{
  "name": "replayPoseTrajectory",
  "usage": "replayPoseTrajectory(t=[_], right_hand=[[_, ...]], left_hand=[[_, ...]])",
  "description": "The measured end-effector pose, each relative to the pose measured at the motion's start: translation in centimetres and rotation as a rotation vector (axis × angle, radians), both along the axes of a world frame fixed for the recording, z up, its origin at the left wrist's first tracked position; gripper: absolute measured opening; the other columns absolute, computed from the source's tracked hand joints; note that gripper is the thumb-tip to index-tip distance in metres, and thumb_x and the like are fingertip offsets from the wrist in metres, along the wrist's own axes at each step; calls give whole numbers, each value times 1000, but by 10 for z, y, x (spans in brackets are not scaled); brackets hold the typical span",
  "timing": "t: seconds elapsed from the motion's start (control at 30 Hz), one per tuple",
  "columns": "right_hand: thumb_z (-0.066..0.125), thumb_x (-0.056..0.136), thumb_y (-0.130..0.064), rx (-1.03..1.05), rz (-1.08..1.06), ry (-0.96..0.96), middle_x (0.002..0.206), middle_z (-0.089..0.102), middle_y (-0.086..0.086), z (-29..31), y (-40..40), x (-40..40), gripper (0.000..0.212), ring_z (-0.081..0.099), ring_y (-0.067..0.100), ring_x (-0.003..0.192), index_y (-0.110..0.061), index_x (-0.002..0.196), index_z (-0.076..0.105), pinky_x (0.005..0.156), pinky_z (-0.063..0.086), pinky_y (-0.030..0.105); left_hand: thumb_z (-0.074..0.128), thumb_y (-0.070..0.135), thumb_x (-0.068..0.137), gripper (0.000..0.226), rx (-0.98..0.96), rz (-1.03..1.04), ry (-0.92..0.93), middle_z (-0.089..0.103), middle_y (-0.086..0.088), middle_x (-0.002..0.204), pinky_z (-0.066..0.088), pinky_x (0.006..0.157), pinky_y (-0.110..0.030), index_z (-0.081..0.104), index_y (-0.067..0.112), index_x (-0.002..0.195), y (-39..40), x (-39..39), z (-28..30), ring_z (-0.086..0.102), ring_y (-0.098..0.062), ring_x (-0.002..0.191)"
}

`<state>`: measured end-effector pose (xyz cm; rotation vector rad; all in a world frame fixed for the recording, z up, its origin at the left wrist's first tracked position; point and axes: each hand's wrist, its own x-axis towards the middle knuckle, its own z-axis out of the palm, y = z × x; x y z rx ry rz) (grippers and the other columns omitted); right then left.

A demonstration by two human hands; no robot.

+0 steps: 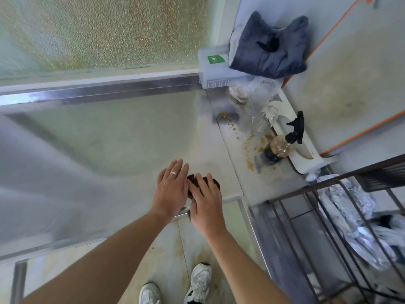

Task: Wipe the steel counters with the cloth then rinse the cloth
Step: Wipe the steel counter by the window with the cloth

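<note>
cloth: dark brown cloth (213, 181), near edge of steel counter (122, 137), under both hands
left hand (171, 189): flat, pressing
right hand (206, 200): flat, pressing
step: wiping
next: sweep toward brown spatter (247, 145) at 2 o'clock, beside spray bottle (278, 150)

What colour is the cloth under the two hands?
Dark brown. The cloth shows only in the head view, mostly covered by the flat left hand and right hand.

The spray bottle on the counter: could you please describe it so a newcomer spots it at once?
Start at the steel counter and follow it to its right-hand end by the wall. Among brown spatters stands the spray bottle, clear with brownish liquid; its black trigger head sets it apart from the crumpled plastic behind.
</note>
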<state>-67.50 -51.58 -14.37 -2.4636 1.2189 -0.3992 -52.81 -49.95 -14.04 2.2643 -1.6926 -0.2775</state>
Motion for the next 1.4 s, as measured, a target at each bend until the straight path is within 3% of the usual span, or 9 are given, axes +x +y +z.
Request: replayPoseTrajectory(t=[0.13, 0.23, 0.33, 0.43, 0.53, 0.77, 0.87, 1.03, 1.4], right_hand=[[49, 93, -10, -38, 47, 68, 159, 41, 9, 0, -31, -33, 56, 29, 39, 150, -24, 147, 51, 123, 28, 53], [68, 85, 0, -20, -270, 37, 151, 49, 15, 7, -58, -50, 63, 38, 47, 143, -15, 144, 54, 112, 39, 64], [58, 94, -1, 0, -470, -99, 152, 46, 13, 21, -75, -58, 58, 42, 39, 141, -12, 149, 44, 114, 42, 56], [57, 100, -20, -108, -309, 10, 156, 45, 13, 16, -73, -64, 48, 41, 36, 144, -16, 148, 51, 114, 41, 54], [44, 102, -38, -29, -270, 146, 163, 37, 6, 2, -71, -61, 52, 26, 36, 153, -23, 152, 45, 121, 31, 55], [49, 102, -27, 2, -233, 190, 166, 29, 7, 0, -110, -40, 55, 19, 39, 155, -21, 156, 38, 123, 22, 56], [38, 103, -34, 44, -225, 201, 169, 21, 5, 1, -132, -26, 58, 9, 37, 157, -22, 160, 32, 126, 11, 52], [23, 98, -41, 18, -211, 200, 169, 22, 8, -1, -161, -8, 66, 7, 39, 157, -18, 159, 32, 128, 11, 53], [33, 102, -58, 78, -118, 269, 172, -1, 4, -1, -241, 28, 73, -11, 34, 157, -23, 163, 15, 127, -2, 51]], left_hand=[[33, 25, 99, 49, -11, 10, -11, 53, -10, 150, 32, 114, -39, 58, 13, 140, 1, 1, 0, 41, -28, 146], [38, 22, 96, 47, -25, 18, -23, 56, -10, 146, 29, 110, -37, 61, 13, 135, -2, 1, 2, 46, -28, 142], [46, 18, 94, 42, -32, 33, -28, 58, -10, 144, 29, 107, -38, 62, 14, 132, -5, 1, 3, 47, -28, 140], [58, 12, 91, 42, -15, 42, -48, 56, -9, 144, 28, 106, -38, 59, 15, 133, -9, 0, 3, 47, -28, 139], [61, 10, 88, 49, -3, 52, -56, 52, -9, 147, 29, 107, -40, 56, 16, 137, -15, 0, 3, 44, -28, 141], [57, 11, 89, 53, 20, 78, -77, 48, -10, 151, 29, 109, -43, 53, 17, 141, -51, 5, 3, 38, -28, 145], [58, 12, 90, 51, 15, 119, -82, 49, -9, 150, 29, 108, -43, 53, 16, 140, -73, 10, 3, 39, -28, 144], [58, 13, 90, 50, -3, 145, -97, 51, -9, 148, 30, 107, -45, 54, 15, 140, -101, 21, -2, 41, -28, 143], [53, 18, 92, 47, -58, 202, -117, 56, -7, 138, 32, 108, -45, 55, 10, 138, -136, 23, -8, 43, -29, 136]])
